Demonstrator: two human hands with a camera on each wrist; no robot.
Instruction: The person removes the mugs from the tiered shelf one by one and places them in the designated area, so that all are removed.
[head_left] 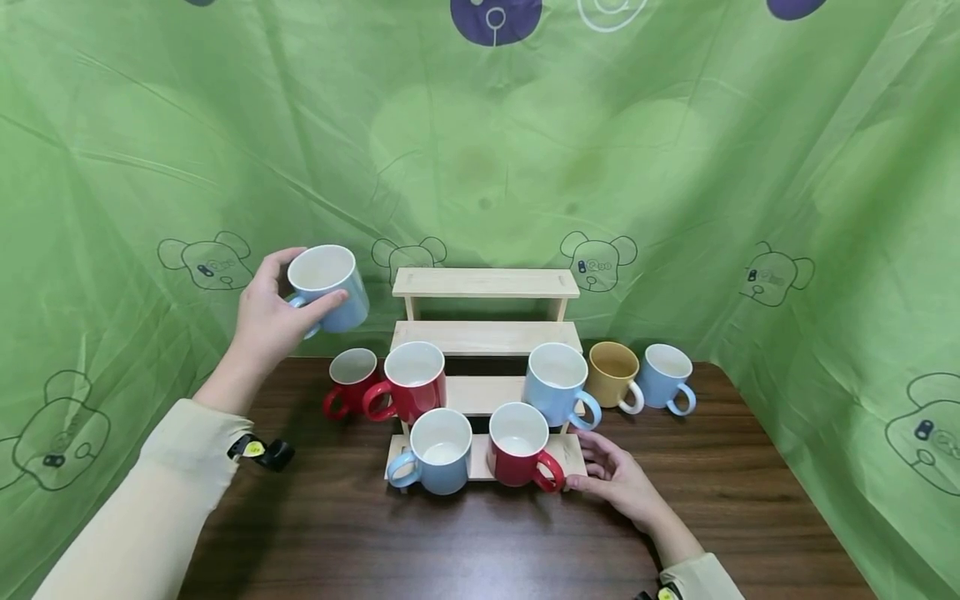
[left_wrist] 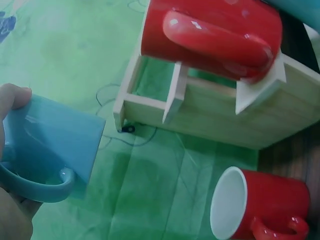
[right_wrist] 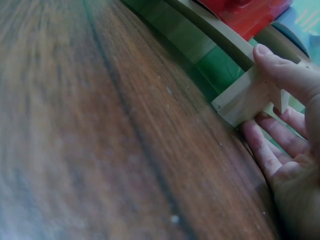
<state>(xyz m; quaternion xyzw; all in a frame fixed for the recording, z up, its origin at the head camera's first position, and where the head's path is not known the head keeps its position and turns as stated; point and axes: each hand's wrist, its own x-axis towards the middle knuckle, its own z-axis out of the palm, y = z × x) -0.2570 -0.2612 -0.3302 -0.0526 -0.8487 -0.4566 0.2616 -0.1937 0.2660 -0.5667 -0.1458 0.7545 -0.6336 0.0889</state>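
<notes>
My left hand (head_left: 273, 312) holds a light blue mug (head_left: 341, 292) in the air, left of the stepped wooden rack (head_left: 487, 337). The thumb lies along the mug's side and its handle points toward the palm. At the rack's lower right corner, my right hand (head_left: 618, 479) grips the end of the bottom step, thumb (right_wrist: 270, 55) on the front edge and fingers at the side panel. A light blue mug (head_left: 442, 467) and a red mug (head_left: 513, 458) stand on the bottom step. Above them are another red mug (head_left: 423, 396) and another light blue mug (head_left: 551, 396).
On the dark wooden table (head_left: 337, 533), a red mug (head_left: 360, 375) stands left of the rack. To its right are a yellow mug (head_left: 607, 387) with a white handle and a light blue mug (head_left: 660, 383). Green patterned cloth (head_left: 480, 150) hangs behind and at both sides.
</notes>
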